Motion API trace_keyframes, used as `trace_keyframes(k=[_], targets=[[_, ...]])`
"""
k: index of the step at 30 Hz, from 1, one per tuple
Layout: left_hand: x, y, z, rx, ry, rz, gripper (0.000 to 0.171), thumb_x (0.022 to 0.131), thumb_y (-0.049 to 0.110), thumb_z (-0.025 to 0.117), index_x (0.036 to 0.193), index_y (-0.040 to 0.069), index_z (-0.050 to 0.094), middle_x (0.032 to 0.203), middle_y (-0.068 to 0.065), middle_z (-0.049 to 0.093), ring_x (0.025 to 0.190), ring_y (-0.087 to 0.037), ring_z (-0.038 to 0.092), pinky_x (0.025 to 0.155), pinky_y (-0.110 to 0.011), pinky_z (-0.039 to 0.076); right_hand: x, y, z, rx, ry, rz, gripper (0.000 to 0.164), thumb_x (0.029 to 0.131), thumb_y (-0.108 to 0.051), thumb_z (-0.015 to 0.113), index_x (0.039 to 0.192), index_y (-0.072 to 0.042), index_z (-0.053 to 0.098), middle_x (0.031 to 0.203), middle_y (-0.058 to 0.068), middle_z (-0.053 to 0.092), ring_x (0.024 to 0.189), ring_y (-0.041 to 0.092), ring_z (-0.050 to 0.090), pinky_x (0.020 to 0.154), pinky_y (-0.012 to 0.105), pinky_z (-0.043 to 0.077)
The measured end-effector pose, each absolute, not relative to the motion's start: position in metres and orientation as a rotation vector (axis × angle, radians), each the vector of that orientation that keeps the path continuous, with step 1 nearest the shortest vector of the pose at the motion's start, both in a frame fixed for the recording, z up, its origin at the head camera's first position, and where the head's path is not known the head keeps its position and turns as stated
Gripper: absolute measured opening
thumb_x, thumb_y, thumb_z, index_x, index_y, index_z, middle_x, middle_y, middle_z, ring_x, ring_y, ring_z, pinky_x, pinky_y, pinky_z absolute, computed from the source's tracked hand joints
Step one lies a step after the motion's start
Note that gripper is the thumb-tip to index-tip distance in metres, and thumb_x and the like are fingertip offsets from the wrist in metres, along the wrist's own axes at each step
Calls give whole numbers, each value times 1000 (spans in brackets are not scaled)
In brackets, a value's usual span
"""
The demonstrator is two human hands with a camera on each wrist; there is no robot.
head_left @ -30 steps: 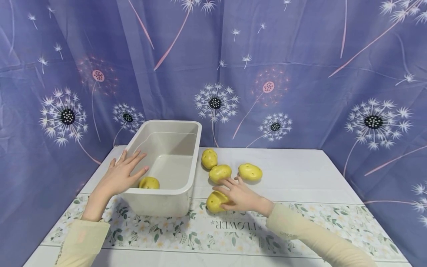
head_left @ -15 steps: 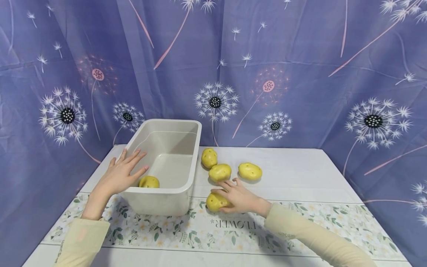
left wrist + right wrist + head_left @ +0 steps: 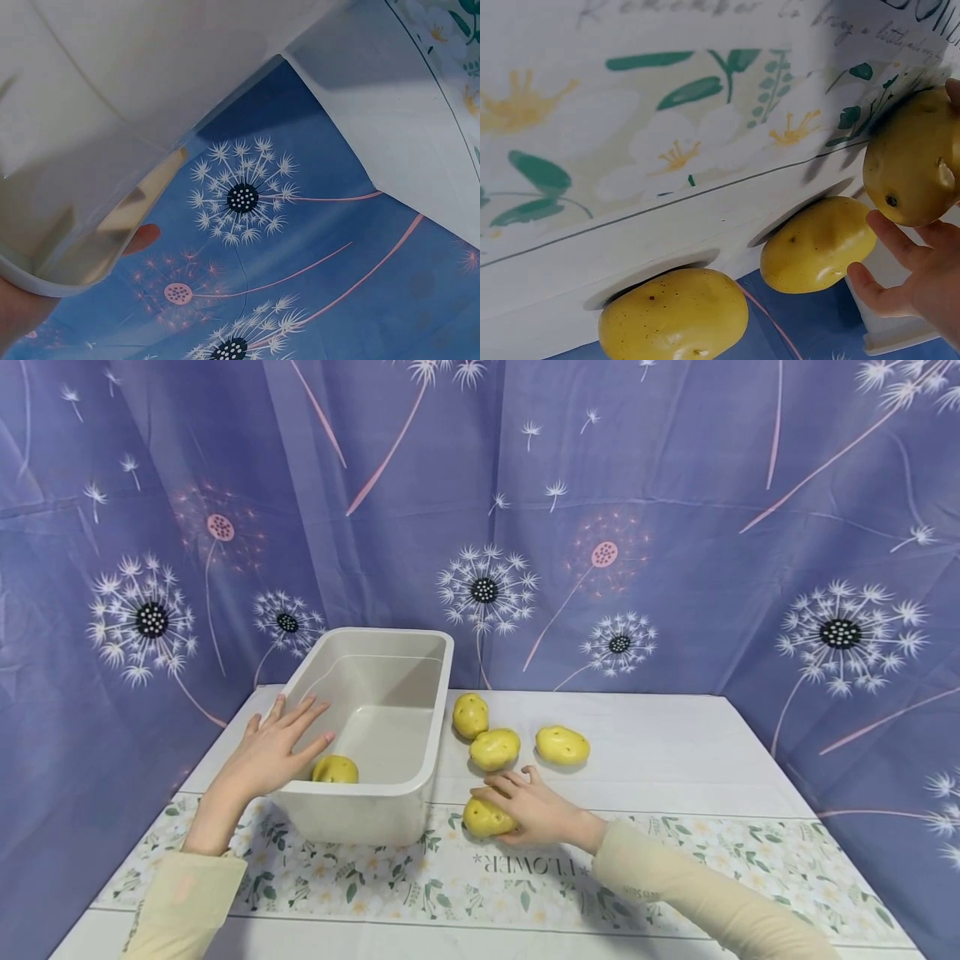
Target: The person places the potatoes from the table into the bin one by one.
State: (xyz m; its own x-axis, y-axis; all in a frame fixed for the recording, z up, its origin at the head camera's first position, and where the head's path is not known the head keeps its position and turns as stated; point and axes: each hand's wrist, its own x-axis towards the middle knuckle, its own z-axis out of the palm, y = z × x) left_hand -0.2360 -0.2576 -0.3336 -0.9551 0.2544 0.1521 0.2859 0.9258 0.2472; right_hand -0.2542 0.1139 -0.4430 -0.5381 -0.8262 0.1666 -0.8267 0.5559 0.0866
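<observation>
In the head view my left hand [image 3: 270, 756] lies over the left rim of a light grey plastic bin [image 3: 408, 789], its fingers spread and fairly straight. One yellow potato [image 3: 335, 769] sits inside the bin near that hand. My right hand [image 3: 540, 810] grips another potato [image 3: 486, 815] on the table, just right of the bin, with thumb and fingers on either side. Part of that potato is hidden under the hand. The right wrist view shows the gripped potato [image 3: 915, 161] close up, the fingers [image 3: 896, 244] at its lower edge.
Behind the right hand lie three more potatoes: one beside the bin [image 3: 471, 716], one touching it [image 3: 495, 749] and one farther right [image 3: 562, 746]. A floral cloth [image 3: 675, 910] covers the table. A purple dandelion curtain [image 3: 675, 468] hangs behind and at both sides.
My right hand has lowered slightly towards me and its fingers have closed further round the potato. The left hand and the bin stay put.
</observation>
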Motion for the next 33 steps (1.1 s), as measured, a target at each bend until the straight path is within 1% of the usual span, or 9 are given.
trace_keyframes(k=[6, 16, 23, 27, 33], targets=[[-235, -258, -334, -410, -2973, -410, 63, 91, 52, 35, 140, 13, 30, 147, -19, 22, 133, -48, 4, 99, -70, 2, -255, 114, -446, 1403, -2597, -18, 76, 70, -44, 69, 134, -21, 36, 126, 5, 48, 116, 22, 45, 86, 49, 37], [-236, -259, -335, -408, -2970, -409, 63, 91, 53, 35, 140, 14, 30, 146, -19, 22, 133, -47, 5, 99, -70, 2, -257, 115, -448, 1409, -2529, 7, 75, 67, -41, 72, 131, -20, 39, 120, 3, 51, 110, 19, 47, 80, 44, 37], [-236, -258, -334, -408, -2971, -409, 64, 91, 53, 35, 140, 13, 30, 146, -19, 23, 133, -48, 6, 99, -70, 3, -257, 114, -447, 1411, -2560, -19, 73, 69, -42, 70, 132, -22, 38, 121, 0, 50, 111, 17, 45, 81, 39, 35], [-236, -258, -334, -409, -2971, -405, 64, 91, 53, 35, 140, 13, 30, 146, -19, 23, 133, -48, 6, 99, -70, 3, -257, 114, -447, 1419, -2563, -12, 72, 70, -42, 70, 132, -22, 38, 120, 0, 50, 111, 16, 45, 82, 39, 34], [-236, -258, -334, -412, -2968, -404, 63, 91, 52, 35, 140, 13, 30, 146, -20, 23, 133, -48, 6, 98, -71, 3, -257, 115, -446, 1436, -2515, -12, 73, 67, -42, 71, 130, -21, 41, 118, 0, 51, 109, 16, 45, 80, 38, 35]])
